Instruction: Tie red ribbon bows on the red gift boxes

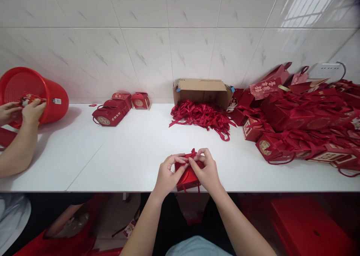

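In front of me, at the table's near edge, sits a small red gift box (188, 182) with cord handles hanging over its front. My left hand (171, 172) and my right hand (206, 169) meet over its top, fingertips pinched on a red ribbon (193, 151). The exact shape of the ribbon between the fingers is partly hidden. Behind the box, a heap of loose red ribbons (197, 115) spills from a cardboard box (204, 85) lying on its side.
Many red gift boxes (303, 115) are piled at the right. Several more boxes (114, 111) stand at the left back. Far left, a co-worker's hands (33, 110) reach toward a tipped red basket (57, 93). A tiled wall (146, 46) backs the white table (126, 156).
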### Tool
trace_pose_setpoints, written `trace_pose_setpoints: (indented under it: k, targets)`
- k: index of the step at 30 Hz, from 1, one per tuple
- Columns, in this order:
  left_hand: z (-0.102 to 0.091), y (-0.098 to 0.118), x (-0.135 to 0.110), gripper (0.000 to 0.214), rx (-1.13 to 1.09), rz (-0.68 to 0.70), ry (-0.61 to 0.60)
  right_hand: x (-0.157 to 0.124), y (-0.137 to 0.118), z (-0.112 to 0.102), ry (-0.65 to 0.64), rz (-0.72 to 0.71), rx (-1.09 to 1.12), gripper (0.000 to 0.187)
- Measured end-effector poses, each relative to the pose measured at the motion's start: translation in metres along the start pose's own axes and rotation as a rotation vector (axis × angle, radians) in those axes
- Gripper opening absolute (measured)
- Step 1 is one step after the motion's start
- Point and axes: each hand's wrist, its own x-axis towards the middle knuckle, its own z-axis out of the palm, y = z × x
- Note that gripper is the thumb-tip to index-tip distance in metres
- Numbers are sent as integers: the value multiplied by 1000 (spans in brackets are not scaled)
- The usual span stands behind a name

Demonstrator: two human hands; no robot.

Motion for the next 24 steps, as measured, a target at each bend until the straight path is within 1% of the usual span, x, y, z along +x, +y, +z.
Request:
trace_pose_setpoints:
  k: [4,7,9,12,18,21,24]
  targets:
    - [5,-3,-1,8,-49,14,54,0,-3,0,-28,-68,-68,10]
    - [7,-7,-1,9,-83,30,100,0,-3,-2,1,-157,-198,15]
    - [7,-10,0,9,-81,37,137,0,-2,-4,-4,-198,-258,17]
    - [8,-12,0,9,-71,36,162,-1,2,-6,-30,-180,-265,17]
    - [8,-9,0,5,-93,17,129,-3,6,-4,-12,-123,-227,15]
    - [10,-9,0,4,-137,-5,127,-4,5,-4,-5,-105,-269,11]
    - [12,-10,1,5,-160,-19,106,-3,5,-5,-71,-75,-250,13]
